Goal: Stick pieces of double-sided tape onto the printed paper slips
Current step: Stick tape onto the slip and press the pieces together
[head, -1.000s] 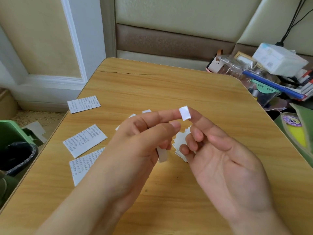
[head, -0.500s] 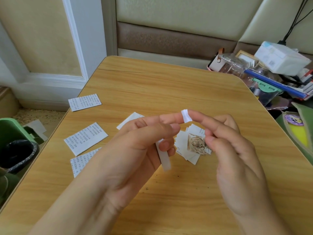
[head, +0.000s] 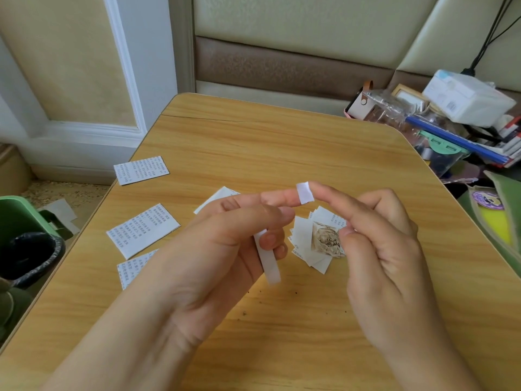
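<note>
My left hand [head: 214,249] grips a white roll of double-sided tape [head: 267,263] in its lower fingers, and its index finger points right. A small white tape piece [head: 305,193] sits at that fingertip. The index fingertip of my right hand [head: 389,255] touches the piece from the right, and its other fingers are loosely curled. Below the fingertips lies a pile of paper slips [head: 303,235] with a crumpled brownish scrap [head: 325,239] on top. Printed slips lie at the left: a far one [head: 141,170], a middle one [head: 143,230] and a near one [head: 132,268].
The wooden table [head: 282,142] ends at the left above a green bin with a black liner [head: 25,249]. Boxes, a clear container and folders [head: 451,122] crowd the right side. One more slip [head: 215,200] peeks out behind my left hand.
My right hand turned palm-down, uncovering the pile with the crumpled scrap. The tape piece stays between the two index fingertips.
</note>
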